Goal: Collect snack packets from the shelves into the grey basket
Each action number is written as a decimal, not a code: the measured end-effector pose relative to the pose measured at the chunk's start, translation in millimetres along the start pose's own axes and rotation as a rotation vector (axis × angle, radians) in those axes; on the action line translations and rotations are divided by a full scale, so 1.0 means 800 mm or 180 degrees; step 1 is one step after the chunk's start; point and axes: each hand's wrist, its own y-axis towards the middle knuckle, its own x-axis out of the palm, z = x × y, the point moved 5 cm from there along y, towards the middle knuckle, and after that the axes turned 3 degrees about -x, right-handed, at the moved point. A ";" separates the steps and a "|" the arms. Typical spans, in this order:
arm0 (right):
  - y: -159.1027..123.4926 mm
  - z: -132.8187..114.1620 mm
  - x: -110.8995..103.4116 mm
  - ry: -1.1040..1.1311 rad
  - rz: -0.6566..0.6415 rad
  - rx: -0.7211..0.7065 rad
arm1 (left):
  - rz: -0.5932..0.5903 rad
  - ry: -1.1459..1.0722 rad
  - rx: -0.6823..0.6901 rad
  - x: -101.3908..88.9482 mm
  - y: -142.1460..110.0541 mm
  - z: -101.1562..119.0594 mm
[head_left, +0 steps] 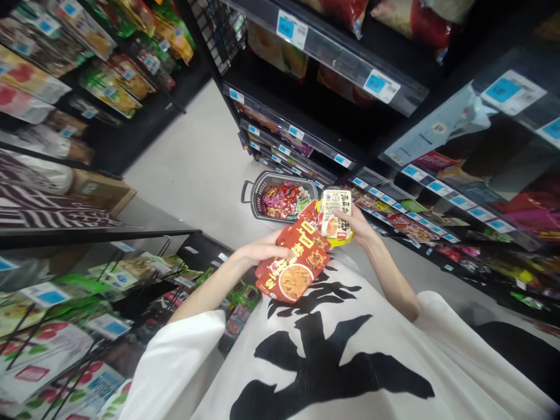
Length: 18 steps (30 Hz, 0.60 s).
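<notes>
grey floor (188,157) of a store aisle, with a dark plastic basket (255,204) on it, full of red and pink packets (282,200). along the right, black shelves (371,125) edged with blue-and-white price tags (292,29) carry colourful bagged goods (409,226); a pale blue package (433,125) lies on one of the shelves.

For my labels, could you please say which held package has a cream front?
The cream package with black lettering in the right hand; the large package in the left hand is red, and packaging behind shows red and yellow.
</notes>
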 end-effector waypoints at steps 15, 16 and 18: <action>-0.008 0.017 -0.025 0.0244 0.0322 0.0042 | -0.1435 0.2818 0.0075 0.089 -0.008 0.045; -0.010 0.018 -0.027 0.0282 0.0333 0.0041 | -0.1337 0.2597 -0.0019 0.080 -0.009 0.041; -0.016 0.020 -0.030 0.0366 0.0397 0.0056 | -0.1006 0.2034 -0.0187 0.059 -0.012 0.028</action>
